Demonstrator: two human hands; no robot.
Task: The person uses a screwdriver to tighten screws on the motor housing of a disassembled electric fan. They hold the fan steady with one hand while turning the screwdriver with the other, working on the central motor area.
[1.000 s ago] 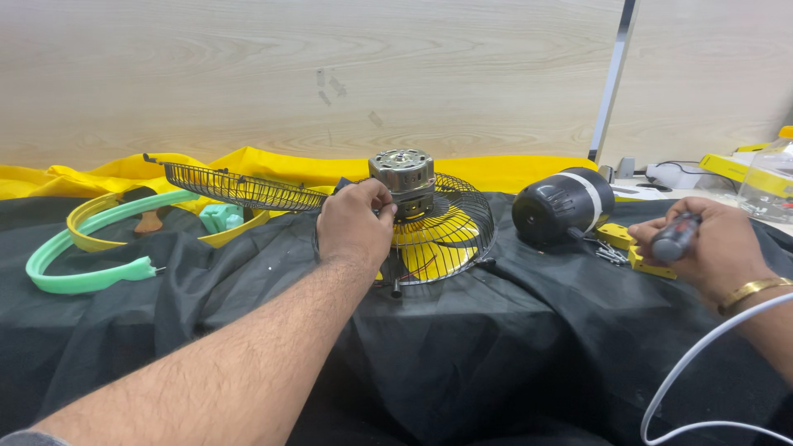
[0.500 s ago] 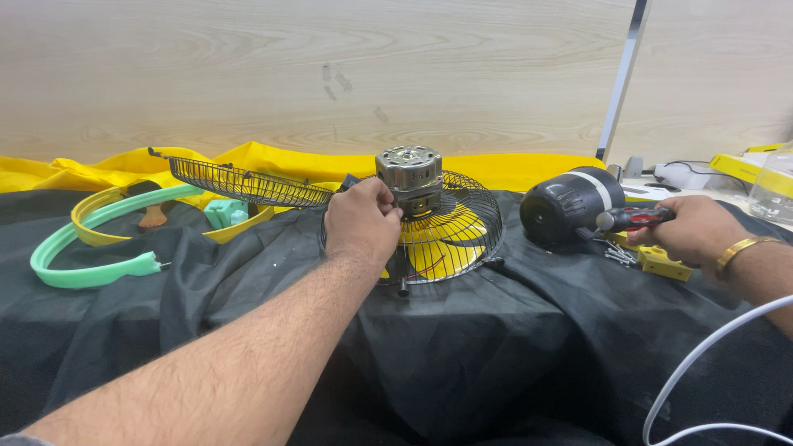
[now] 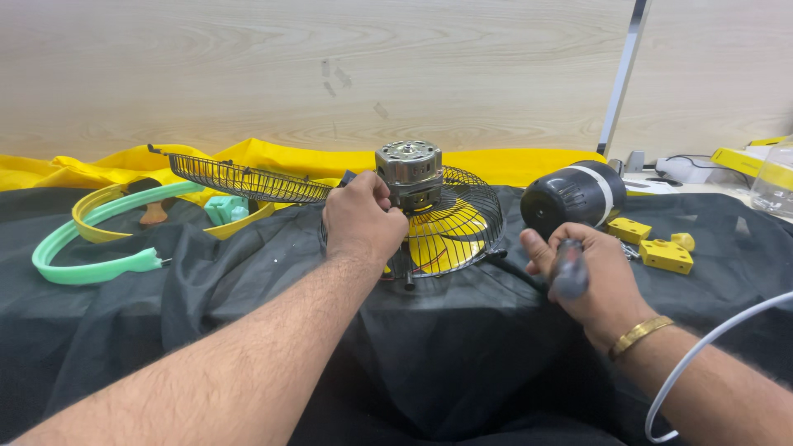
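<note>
Steadying the motor (image 3: 408, 172) with my left hand (image 3: 361, 221), I have those fingers closed on its lower body, just above the rear grille (image 3: 450, 223) it sits on, mid-counter on the black cloth (image 3: 248, 314). My right hand (image 3: 582, 277) is wrapped shut around a screwdriver (image 3: 570, 268), held apart from the motor, tip not visible. Judging by the layout, disassembly looks well along: front grille (image 3: 239, 177) lies off to the left, green ring (image 3: 91, 248) and yellow ring (image 3: 95, 216) are loose, black motor cover (image 3: 574, 198) and yellow blocks (image 3: 652, 244) sit right. Motor and rear grille look joined.
</note>
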